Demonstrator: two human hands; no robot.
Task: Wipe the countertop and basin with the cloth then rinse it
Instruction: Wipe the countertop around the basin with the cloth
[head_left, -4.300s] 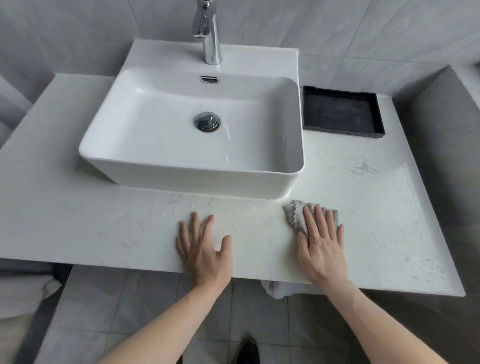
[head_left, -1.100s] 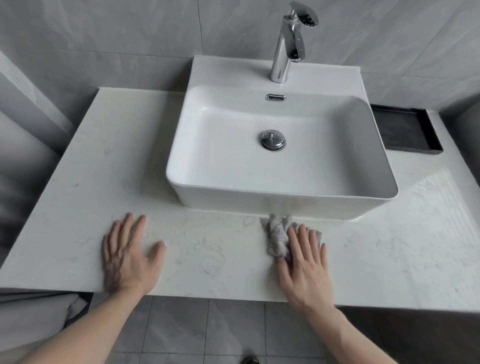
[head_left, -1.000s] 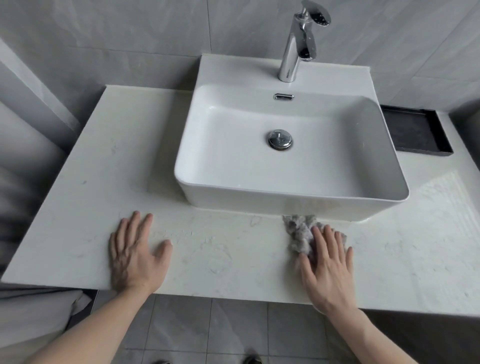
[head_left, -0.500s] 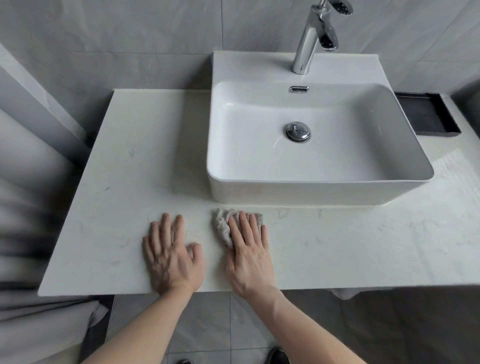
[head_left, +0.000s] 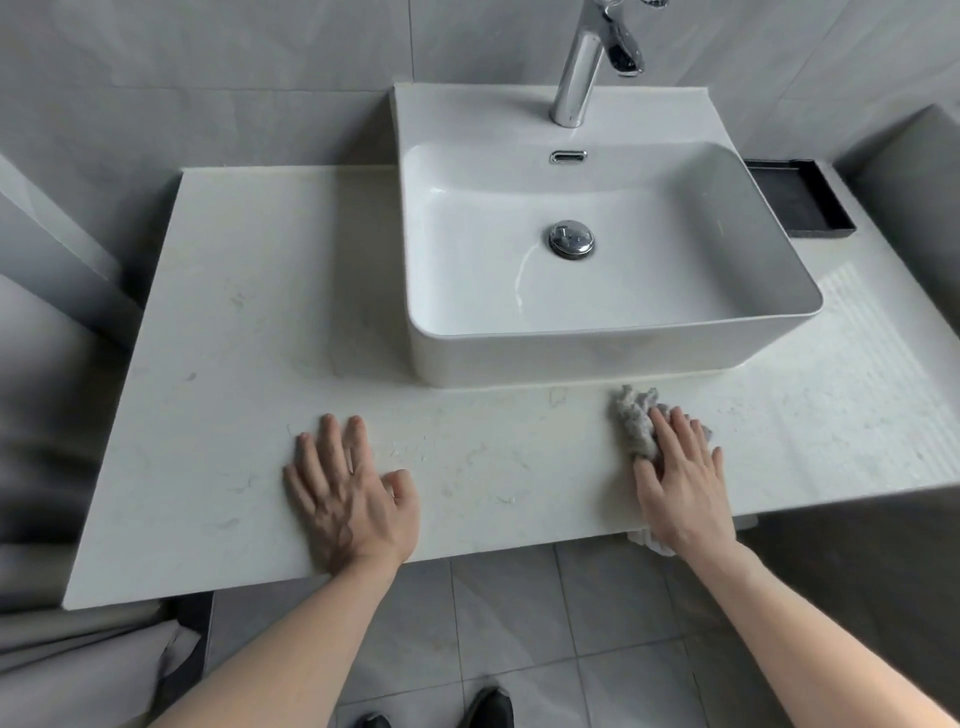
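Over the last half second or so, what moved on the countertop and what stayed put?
The right hand slid the cloth rightward along the countertop, away from the left hand, pressing it flat throughout. The left hand stayed flat on the front edge; the basin remains untouched.

White rectangular ceramic basin (head_left: 613, 358): glossy, smooth, light reflecting off the inside. Chrome metal tap (head_left: 582, 67) and round chrome drain plug (head_left: 571, 239): polished, mirror-like. Pale stone-look countertop (head_left: 249, 322): smooth, faint veining, low sheen, streaky in front of the basin. Crumpled grey cloth (head_left: 634, 421): fuzzy, matt, rough-textured. Black square tray (head_left: 800, 202): matt, slightly grainy. Grey wall tiles (head_left: 234, 78): smooth, satin finish.
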